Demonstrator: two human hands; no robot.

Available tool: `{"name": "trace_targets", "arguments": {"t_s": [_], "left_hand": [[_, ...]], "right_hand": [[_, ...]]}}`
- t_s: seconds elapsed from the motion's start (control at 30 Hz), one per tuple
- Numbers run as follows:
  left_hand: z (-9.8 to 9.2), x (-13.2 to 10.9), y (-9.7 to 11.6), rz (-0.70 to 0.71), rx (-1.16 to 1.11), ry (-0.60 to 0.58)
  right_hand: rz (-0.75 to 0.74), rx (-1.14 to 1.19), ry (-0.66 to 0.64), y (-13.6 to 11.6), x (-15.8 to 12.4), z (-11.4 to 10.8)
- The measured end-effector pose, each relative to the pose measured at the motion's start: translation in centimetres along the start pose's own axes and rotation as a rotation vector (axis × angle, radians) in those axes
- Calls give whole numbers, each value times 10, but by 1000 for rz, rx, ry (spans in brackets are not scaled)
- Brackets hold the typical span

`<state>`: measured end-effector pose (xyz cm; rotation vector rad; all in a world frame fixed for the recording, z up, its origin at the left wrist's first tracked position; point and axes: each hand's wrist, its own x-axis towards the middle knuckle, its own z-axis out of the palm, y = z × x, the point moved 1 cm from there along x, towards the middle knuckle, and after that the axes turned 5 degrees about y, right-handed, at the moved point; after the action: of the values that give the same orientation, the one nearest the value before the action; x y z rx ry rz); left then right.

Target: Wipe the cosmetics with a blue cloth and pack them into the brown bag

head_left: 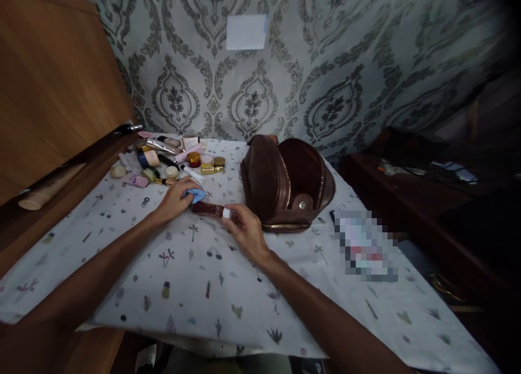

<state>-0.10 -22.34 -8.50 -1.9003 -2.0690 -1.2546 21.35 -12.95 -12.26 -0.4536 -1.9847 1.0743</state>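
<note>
My left hand (176, 198) is closed on a small blue cloth (196, 194) and presses it against one end of a dark red-brown strap (208, 209) that lies on the white patterned tablecloth (195, 287). My right hand (244, 230) pinches the strap's other end, where a small white piece (227, 213) shows between the fingers. A brown leather bag (287, 181) with gold zips stands just right of both hands.
Several cosmetics jars, tubes and bottles (171, 157) are scattered at the table's far left corner. A wooden cabinet (52, 86) rises on the left with a beige tube (49, 187) on its ledge. A blurred flat item (366, 246) lies right of the bag. Dark furniture (439, 200) stands further right.
</note>
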Motion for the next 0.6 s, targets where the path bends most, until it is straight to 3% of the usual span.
{"name": "trace_targets", "arguments": {"t_s": [0.1, 0.23, 0.5, 0.6], "left_hand": [[2, -6, 22, 86, 27, 62], [4, -11, 45, 252, 134, -89], [-11, 2, 13, 39, 39, -277], [-11, 3, 14, -9, 15, -239]], "right_hand": [[-77, -10, -11, -2, 0, -1], [-105, 0, -15, 0, -1, 0], [-66, 68, -18, -3, -2, -1], [-25, 106, -4, -3, -1, -1]]}}
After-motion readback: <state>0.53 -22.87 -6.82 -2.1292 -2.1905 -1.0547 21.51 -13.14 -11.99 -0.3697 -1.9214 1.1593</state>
